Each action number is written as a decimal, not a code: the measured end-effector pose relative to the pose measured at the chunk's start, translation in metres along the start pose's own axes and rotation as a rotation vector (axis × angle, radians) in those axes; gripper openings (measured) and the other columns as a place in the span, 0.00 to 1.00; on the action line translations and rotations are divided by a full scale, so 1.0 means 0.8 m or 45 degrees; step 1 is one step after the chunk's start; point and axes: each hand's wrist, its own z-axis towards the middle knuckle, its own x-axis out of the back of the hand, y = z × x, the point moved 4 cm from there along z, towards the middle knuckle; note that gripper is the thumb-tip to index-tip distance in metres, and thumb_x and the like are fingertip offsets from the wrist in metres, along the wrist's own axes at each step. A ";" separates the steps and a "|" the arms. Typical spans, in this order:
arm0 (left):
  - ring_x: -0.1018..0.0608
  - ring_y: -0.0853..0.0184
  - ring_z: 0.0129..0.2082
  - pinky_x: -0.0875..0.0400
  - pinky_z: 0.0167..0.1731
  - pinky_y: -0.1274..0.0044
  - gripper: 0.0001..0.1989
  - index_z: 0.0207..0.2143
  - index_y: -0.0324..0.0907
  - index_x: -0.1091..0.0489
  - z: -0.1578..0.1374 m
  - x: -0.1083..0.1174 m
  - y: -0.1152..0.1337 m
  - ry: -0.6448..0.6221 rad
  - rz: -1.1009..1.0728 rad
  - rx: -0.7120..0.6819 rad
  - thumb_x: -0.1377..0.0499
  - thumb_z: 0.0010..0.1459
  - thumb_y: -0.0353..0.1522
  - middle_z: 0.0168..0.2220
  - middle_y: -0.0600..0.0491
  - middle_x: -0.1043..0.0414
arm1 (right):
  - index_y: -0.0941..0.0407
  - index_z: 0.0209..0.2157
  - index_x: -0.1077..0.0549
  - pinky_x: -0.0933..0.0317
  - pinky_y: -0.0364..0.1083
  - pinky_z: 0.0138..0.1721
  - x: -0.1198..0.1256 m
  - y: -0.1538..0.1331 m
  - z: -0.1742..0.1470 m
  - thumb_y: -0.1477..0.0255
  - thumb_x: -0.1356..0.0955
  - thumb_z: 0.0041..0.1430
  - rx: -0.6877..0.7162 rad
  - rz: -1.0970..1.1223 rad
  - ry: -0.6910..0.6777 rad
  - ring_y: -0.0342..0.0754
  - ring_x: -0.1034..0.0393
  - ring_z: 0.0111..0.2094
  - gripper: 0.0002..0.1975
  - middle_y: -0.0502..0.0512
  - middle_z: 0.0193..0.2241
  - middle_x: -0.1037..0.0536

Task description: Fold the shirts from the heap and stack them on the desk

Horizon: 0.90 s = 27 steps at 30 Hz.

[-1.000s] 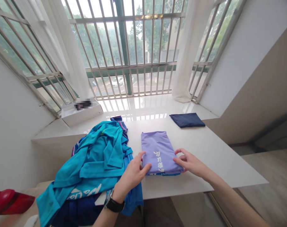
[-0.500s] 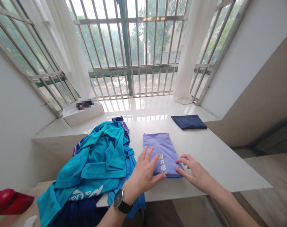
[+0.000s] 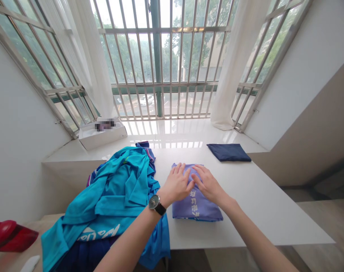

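Observation:
A folded lavender shirt [image 3: 196, 209] with white lettering lies flat on the white table, a strip of blue fabric showing under its near edge. My left hand [image 3: 179, 183] rests on its upper left part, fingers stretched out flat. On the upper right part lies my right hand [image 3: 207, 184], also open with fingers extended, its thumb close to the left thumb. Neither hand grips the fabric. Left of the shirt, beside my left forearm, a loose heap of teal shirts [image 3: 123, 185] hangs over the table's front edge.
A folded navy garment [image 3: 229, 152] lies at the back right of the white table [image 3: 254, 211]. On the windowsill at the left stands a white box [image 3: 104, 136] with a blurred item in it. A red object [image 3: 11, 236] sits low at the far left. Barred windows enclose the back.
Both hands have moved from the near part of the lavender shirt to its far part and come closer together. The camera view has shifted slightly.

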 end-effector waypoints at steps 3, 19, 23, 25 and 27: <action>0.51 0.49 0.69 0.56 0.65 0.58 0.29 0.66 0.33 0.46 0.018 -0.034 -0.027 -0.057 0.102 0.115 0.51 0.65 0.35 0.69 0.37 0.53 | 0.64 0.64 0.39 0.60 0.61 0.67 -0.046 0.018 0.011 0.47 0.43 0.62 -0.065 -0.165 -0.068 0.63 0.55 0.68 0.41 0.71 0.66 0.44; 0.20 0.61 0.42 0.27 0.46 0.72 0.16 0.50 0.37 0.28 0.044 -0.022 -0.126 0.141 -0.482 0.460 0.45 0.60 0.30 0.45 0.44 0.23 | 0.65 0.66 0.48 0.57 0.56 0.68 -0.071 0.083 -0.005 0.50 0.41 0.62 -0.383 0.091 0.130 0.57 0.54 0.68 0.41 0.70 0.67 0.47; 0.21 0.63 0.37 0.27 0.42 0.74 0.13 0.44 0.39 0.24 0.056 -0.011 -0.138 0.046 -0.420 0.298 0.41 0.56 0.30 0.41 0.48 0.21 | 0.64 0.63 0.43 0.54 0.57 0.67 -0.065 0.088 0.015 0.53 0.41 0.62 -0.369 0.128 0.177 0.59 0.49 0.66 0.36 0.70 0.65 0.41; 0.21 0.64 0.36 0.26 0.41 0.75 0.12 0.43 0.39 0.24 0.058 -0.014 -0.146 0.051 -0.453 0.266 0.40 0.56 0.31 0.40 0.49 0.22 | 0.63 0.61 0.40 0.51 0.57 0.66 -0.062 0.089 0.025 0.55 0.40 0.62 -0.344 0.138 0.174 0.59 0.46 0.65 0.34 0.69 0.63 0.38; 0.22 0.67 0.33 0.26 0.39 0.76 0.14 0.45 0.40 0.24 0.057 -0.019 -0.151 0.098 -0.503 0.232 0.41 0.57 0.32 0.43 0.49 0.23 | 0.60 0.60 0.39 0.49 0.57 0.65 -0.061 0.090 0.032 0.56 0.40 0.62 -0.306 0.152 0.183 0.58 0.43 0.63 0.31 0.67 0.61 0.35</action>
